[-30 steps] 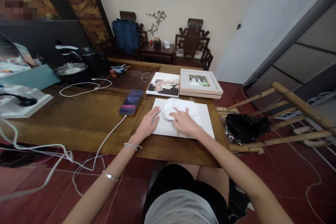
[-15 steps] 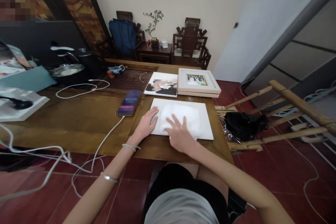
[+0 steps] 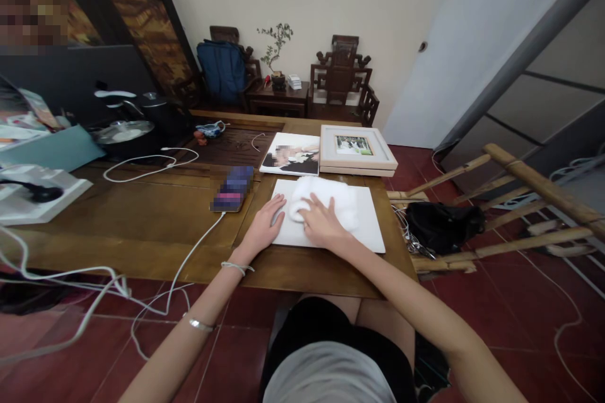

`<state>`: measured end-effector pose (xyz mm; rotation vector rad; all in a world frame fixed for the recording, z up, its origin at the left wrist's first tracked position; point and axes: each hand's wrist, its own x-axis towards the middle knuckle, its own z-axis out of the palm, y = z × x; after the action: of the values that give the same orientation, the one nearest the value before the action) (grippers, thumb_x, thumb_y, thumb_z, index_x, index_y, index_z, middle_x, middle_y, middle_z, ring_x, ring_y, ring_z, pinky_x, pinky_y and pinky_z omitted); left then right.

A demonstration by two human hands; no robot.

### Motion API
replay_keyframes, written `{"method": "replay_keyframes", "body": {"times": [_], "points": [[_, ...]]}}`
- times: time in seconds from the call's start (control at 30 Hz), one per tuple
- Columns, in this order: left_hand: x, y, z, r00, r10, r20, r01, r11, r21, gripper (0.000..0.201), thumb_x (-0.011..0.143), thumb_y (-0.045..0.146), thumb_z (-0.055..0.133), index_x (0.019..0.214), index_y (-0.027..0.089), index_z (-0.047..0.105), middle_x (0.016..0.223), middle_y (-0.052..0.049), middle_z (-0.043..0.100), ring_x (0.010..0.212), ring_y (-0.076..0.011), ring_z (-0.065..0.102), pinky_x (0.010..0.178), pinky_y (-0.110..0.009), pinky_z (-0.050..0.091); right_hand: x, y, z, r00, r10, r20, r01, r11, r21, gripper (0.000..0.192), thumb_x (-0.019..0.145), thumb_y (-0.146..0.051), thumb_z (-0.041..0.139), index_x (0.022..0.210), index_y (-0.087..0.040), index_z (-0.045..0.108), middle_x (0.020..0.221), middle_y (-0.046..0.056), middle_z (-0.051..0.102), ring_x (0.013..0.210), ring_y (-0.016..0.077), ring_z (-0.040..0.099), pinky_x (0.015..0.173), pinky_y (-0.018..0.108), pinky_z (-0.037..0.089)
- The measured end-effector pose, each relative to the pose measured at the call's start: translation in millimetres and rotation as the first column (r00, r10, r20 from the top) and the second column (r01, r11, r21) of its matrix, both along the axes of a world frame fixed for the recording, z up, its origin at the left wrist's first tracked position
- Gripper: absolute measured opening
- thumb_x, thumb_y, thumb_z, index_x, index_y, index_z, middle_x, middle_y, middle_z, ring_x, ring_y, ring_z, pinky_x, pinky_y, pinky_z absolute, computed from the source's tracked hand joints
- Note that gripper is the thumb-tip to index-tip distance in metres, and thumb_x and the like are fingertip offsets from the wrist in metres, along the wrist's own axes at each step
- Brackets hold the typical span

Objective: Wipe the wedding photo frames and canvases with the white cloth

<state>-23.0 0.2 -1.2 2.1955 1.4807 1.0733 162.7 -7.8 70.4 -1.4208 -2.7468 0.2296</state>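
A flat white panel [image 3: 368, 234] lies on the wooden table in front of me. My left hand [image 3: 267, 221] rests on its left edge, open, with the fingers stretched out. Over the middle of the panel is a folded, fluffy white cloth [image 3: 344, 196]. My right hand [image 3: 324, 220] presses down on this cloth and grips it, thumb and fingertips sunk into its left side. Part of the cloth is hidden under that hand. Just beyond the panel, a photo print [image 3: 290, 154] and a pale framed picture [image 3: 359, 148] lie side by side.
Left of the panel lies a phone [image 3: 231, 189] on a white charging cable [image 3: 193, 249]. A power strip [image 3: 51, 195], a teal box [image 3: 57, 145] and a lidded pot [image 3: 125, 135] stand further left. A bamboo rack [image 3: 543, 186] is right of the table.
My right hand has pushed the white cloth slightly away from me over the panel; it was blurred by motion before. My left hand stays on the panel's left edge.
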Motion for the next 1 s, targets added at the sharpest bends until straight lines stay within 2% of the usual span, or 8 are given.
{"method": "replay_keyframes", "body": {"times": [0.2,0.3,0.4,0.5,0.57,0.67,0.8,1.0], "points": [[0,-3,6.9,0.99,0.026,0.135,-0.023,0.999,-0.023,0.041,0.093,0.035,0.033,0.122,0.015,0.054,0.134,-0.011,0.051,0.127,-0.0216,0.044,0.109,-0.042,0.03,-30,30,-9.9,0.995,-0.086,0.047,0.081,0.991,0.102,0.044,0.081,-0.012,0.039,0.122,-0.016,0.054,0.146,0.016,0.029,0.134,0.0429,0.014,0.091,0.077,0.015],[-1,-5,12.6,0.95,0.065,0.305,-0.061,0.998,-0.023,0.048,0.095,0.037,0.023,0.132,0.014,0.045,0.139,-0.01,0.046,0.13,-0.0197,0.039,0.111,-0.04,0.027,-38,15,-12.5,0.992,0.088,0.094,-0.095,0.993,0.076,0.04,0.079,-0.014,0.043,0.116,-0.019,0.059,0.149,0.012,0.026,0.135,0.0418,0.012,0.094,0.075,0.015],[-1,-6,15.8,0.913,0.082,0.4,-0.089,0.996,-0.002,0.05,0.096,0.039,0.019,0.131,0.015,0.046,0.139,-0.008,0.046,0.13,-0.0197,0.039,0.111,-0.039,0.026,-30,-13,-8.4,0.945,0.32,0.069,-0.325,0.943,0.072,0.036,0.08,-0.014,0.042,0.108,-0.02,0.062,0.147,0.008,0.031,0.135,0.0371,0.015,0.098,0.072,0.016],[0,-5,15.8,0.924,0.082,0.372,-0.094,0.996,0.013,0.051,0.096,0.039,0.019,0.125,0.014,0.052,0.134,-0.009,0.051,0.126,-0.0199,0.044,0.11,-0.039,0.03,-10,-39,4.2,0.873,0.488,0.017,-0.488,0.871,0.061,0.034,0.078,-0.01,0.04,0.1,-0.019,0.065,0.139,0.007,0.044,0.133,0.0319,0.024,0.099,0.067,0.022],[1,-5,14.3,0.949,0.08,0.306,-0.085,0.996,0.003,0.05,0.096,0.039,0.02,0.123,0.013,0.053,0.132,-0.01,0.053,0.124,-0.0197,0.046,0.108,-0.038,0.033,5,-50,14.3,0.855,0.519,-0.01,-0.519,0.855,0.0,0.033,0.076,-0.009,0.042,0.097,-0.019,0.065,0.133,0.008,0.05,0.129,0.0295,0.032,0.099,0.063,0.026],[3,-5,11.0,0.985,0.053,0.164,-0.053,0.999,-0.007,0.045,0.095,0.037,0.027,0.12,0.014,0.056,0.131,-0.011,0.054,0.125,-0.0206,0.046,0.108,-0.04,0.033,23,-52,24.9,0.912,0.41,-0.018,-0.409,0.906,-0.106,0.033,0.075,-0.009,0.042,0.097,-0.017,0.065,0.121,0.014,0.058,0.12,0.0297,0.044,0.095,0.057,0.034],[3,-4,6.7,0.999,0.009,0.039,-0.008,1.0,-0.016,0.04,0.09,0.035,0.039,0.119,0.013,0.057,0.131,-0.013,0.053,0.126,-0.0239,0.045,0.108,-0.043,0.032,30,-23,24.2,0.984,0.176,-0.007,-0.176,0.977,-0.125,0.039,0.078,-0.011,0.039,0.109,-0.017,0.062,0.116,0.018,0.059,0.113,0.0302,0.052,0.095,0.052,0.034],[1,-1,2.9,1.0,0.01,-0.005,-0.01,1.0,0.001,0.04,0.087,0.03,0.042,0.119,0.012,0.058,0.13,-0.014,0.054,0.126,-0.0248,0.046,0.108,-0.045,0.033,-6,43,13.8,0.999,-0.009,-0.046,0.007,0.999,-0.042,0.044,0.082,-0.014,0.034,0.122,-0.019,0.053,0.122,0.017,0.055,0.11,0.0317,0.052,0.094,0.058,0.029]]}}
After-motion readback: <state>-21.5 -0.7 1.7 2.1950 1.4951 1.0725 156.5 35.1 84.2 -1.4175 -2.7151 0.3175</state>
